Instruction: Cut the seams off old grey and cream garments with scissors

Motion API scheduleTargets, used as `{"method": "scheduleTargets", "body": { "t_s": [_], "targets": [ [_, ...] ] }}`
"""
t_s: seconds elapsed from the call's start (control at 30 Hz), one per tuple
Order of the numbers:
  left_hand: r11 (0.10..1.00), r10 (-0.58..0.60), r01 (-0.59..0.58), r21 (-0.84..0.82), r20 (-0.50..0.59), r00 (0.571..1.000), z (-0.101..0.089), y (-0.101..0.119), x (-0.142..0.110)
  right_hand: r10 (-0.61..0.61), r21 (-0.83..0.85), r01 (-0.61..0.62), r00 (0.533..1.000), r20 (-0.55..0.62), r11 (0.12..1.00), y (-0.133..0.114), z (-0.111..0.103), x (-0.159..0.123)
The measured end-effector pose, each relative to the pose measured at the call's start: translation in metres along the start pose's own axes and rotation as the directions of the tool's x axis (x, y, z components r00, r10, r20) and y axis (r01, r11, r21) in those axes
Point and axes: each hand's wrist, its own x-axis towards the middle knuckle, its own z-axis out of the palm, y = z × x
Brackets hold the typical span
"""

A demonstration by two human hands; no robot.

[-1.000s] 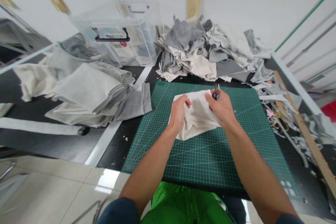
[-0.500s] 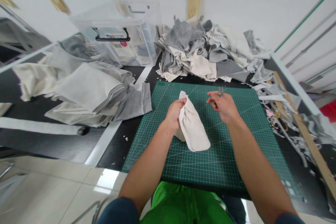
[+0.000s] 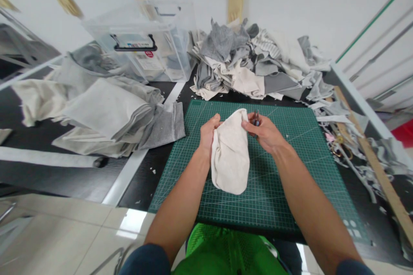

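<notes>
A cream cloth piece (image 3: pixel 231 159), rounded at its lower end and folded like a small pouch, hangs above the green cutting mat (image 3: pixel 284 180). My left hand (image 3: pixel 209 134) grips its left edge, thumb up, with the other fingers partly hidden behind the fabric. At the top right corner, my right hand (image 3: pixel 263 132) pinches the cloth between thumb and fingers. A small dark metal tool (image 3: pixel 256 119), which looks like thread snips, is also tucked in the right hand's fingers. The inside of the cloth cannot be seen.
Stacked grey and cream fabric (image 3: pixel 106 107) lies to the left, behind it a clear plastic box (image 3: pixel 167 51). A scrap heap (image 3: pixel 226 56) fills the back. On the right are a wooden strip (image 3: pixel 380 172), trimmings and scissors handles (image 3: pixel 337 150). A white roll (image 3: pixel 48 157) lies far left.
My right hand has moved left onto the cloth and taken its upper corner, the small metal tool still in its fingers. The cloth has turned and spread to hang more upright.
</notes>
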Motion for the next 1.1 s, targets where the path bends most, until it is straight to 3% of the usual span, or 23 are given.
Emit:
{"method": "scheduleTargets", "body": {
  "t_s": [0.1,0.23,0.5,0.6,0.7,0.83,1.0,1.1],
  "targets": [
    [0.988,-0.056,0.05,0.144,0.042,0.998,0.003,-0.003,-0.001,-0.034,-0.044,0.031,0.997,-0.063,0.999,-0.007,-0.005,-0.001],
    [0.878,0.128,-0.123,0.462,0.021,0.992,0.003,-0.008,0.002,-0.063,-0.086,0.058,0.996,-0.06,0.995,-0.013,-0.01,-0.003],
    [0.715,0.196,-0.195,0.672,0.076,0.978,-0.005,-0.012,0.006,-0.061,-0.288,0.033,0.994,-0.09,0.957,-0.005,-0.008,0.0],
    [0.678,0.257,-0.212,0.704,0.043,0.965,-0.006,-0.011,0.005,-0.119,-0.339,0.054,0.978,-0.172,0.939,-0.002,-0.007,0.002],
    [0.673,0.37,-0.285,0.682,0.023,0.929,-0.004,-0.01,0.004,-0.126,-0.247,0.065,0.962,-0.241,0.967,0.0,-0.005,0.003],
    [0.656,0.412,-0.31,0.688,0.018,0.911,-0.005,-0.009,0.003,-0.11,-0.178,0.072,0.971,-0.214,0.981,-0.003,-0.003,0.002],
    [0.536,0.452,-0.282,0.796,0.012,0.892,-0.001,-0.005,-0.001,-0.095,-0.115,0.076,0.98,-0.174,0.99,-0.004,0.001,0.001],
    [0.585,0.503,-0.332,0.74,-0.009,0.865,0.007,-0.003,-0.005,-0.087,-0.093,0.074,0.986,-0.144,0.993,-0.005,0.004,-0.001]
  ]
}}
